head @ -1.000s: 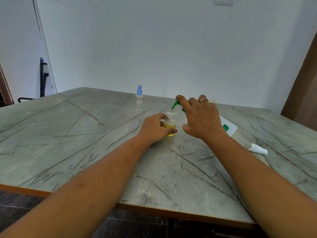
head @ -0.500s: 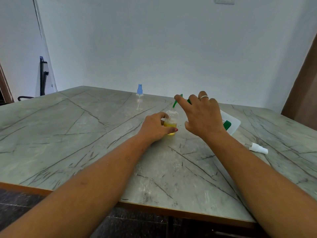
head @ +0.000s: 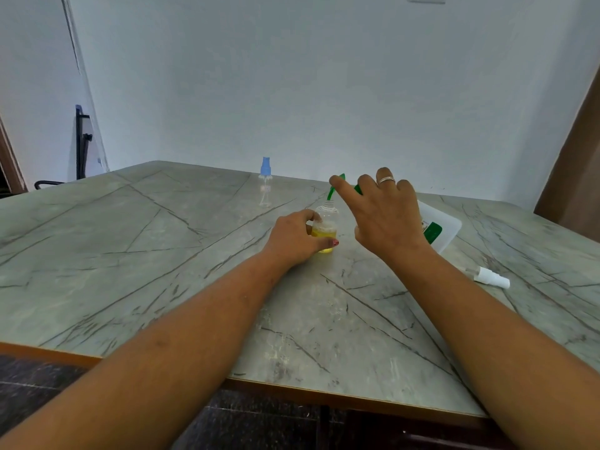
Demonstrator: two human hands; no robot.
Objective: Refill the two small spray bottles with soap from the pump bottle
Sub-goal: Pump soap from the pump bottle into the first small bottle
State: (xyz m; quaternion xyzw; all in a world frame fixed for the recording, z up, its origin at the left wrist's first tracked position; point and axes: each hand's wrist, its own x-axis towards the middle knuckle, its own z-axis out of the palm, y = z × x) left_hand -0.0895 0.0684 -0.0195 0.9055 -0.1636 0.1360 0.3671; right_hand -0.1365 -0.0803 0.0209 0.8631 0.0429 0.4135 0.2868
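Observation:
My left hand (head: 293, 238) grips a small clear spray bottle (head: 325, 222) that stands uncapped on the table, with yellow soap in its lower half. The green pump nozzle (head: 334, 186) points down at its open neck. My right hand (head: 386, 216) lies over the green pump head with fingers stretched out, the index finger on the nozzle. The white pump bottle (head: 444, 227) leans behind that hand, mostly hidden. A second small clear spray bottle (head: 265, 186) with a blue cap stands further back, apart from both hands.
A white spray cap (head: 491, 278) lies on its side on the marble table (head: 130, 254) to the right of my right forearm. The table's near edge (head: 324, 393) runs below my forearms. A wall stands behind the table.
My right hand has lifted and the green pump head has come up with it, from a lower, pressed position. My left hand still holds the small bottle in the same place.

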